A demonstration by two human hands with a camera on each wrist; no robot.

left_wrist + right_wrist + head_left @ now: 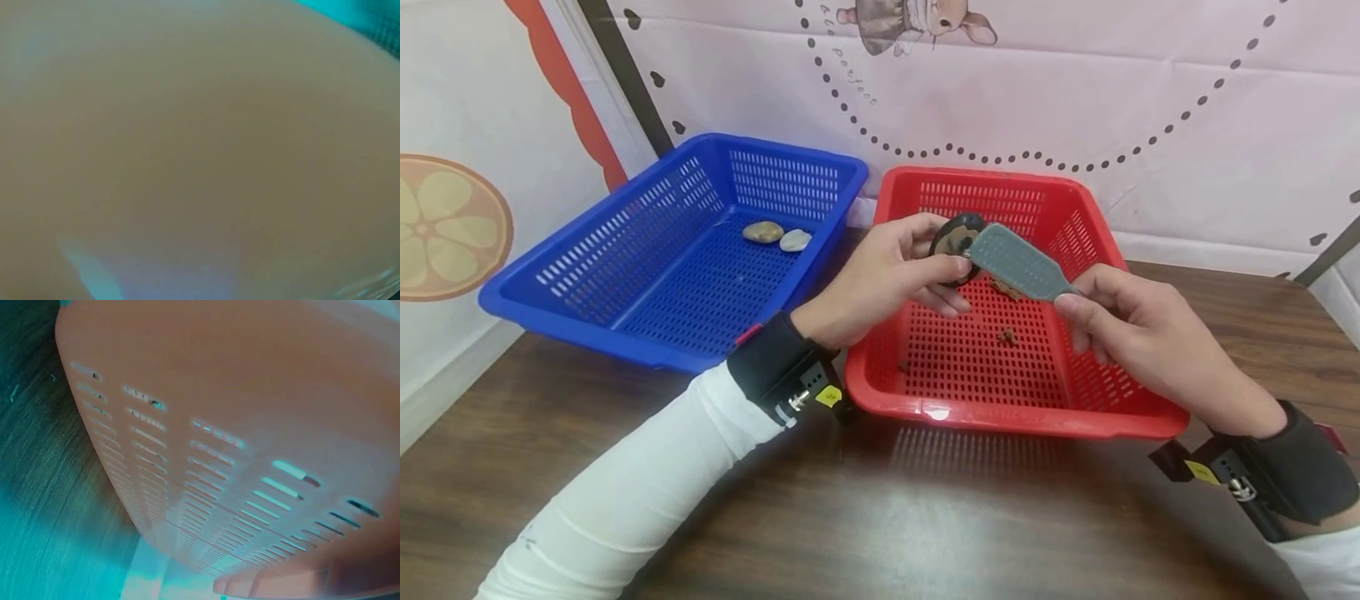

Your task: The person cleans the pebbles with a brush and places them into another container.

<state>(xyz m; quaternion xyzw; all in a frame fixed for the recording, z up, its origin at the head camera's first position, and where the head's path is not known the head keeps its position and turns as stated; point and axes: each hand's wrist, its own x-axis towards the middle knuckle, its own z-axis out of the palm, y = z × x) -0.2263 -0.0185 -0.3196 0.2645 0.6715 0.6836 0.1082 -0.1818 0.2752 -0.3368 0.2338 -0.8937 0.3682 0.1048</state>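
Observation:
In the head view my left hand (898, 271) holds a dark, rounded stone (958, 237) between thumb and fingers, above the red basket (1000, 421). Brown, mud-like stuff coats part of the stone's face. My right hand (1138, 329) pinches the narrow end of a flat grey-green scraper (1018, 262), and its broad end meets the stone near my left thumb. Brown crumbs (1007, 337) lie on the basket floor below. A blurred close surface fills most of the left wrist view. The right wrist view shows the slotted basket wall (181, 462), with neither hand's fingers visible.
A blue basket (662, 354) stands to the left, holding a tan stone (763, 232) and a whitish stone (795, 241). Both baskets rest on a brown wooden table (865, 517). Behind them hangs a pale printed cloth (1075, 100).

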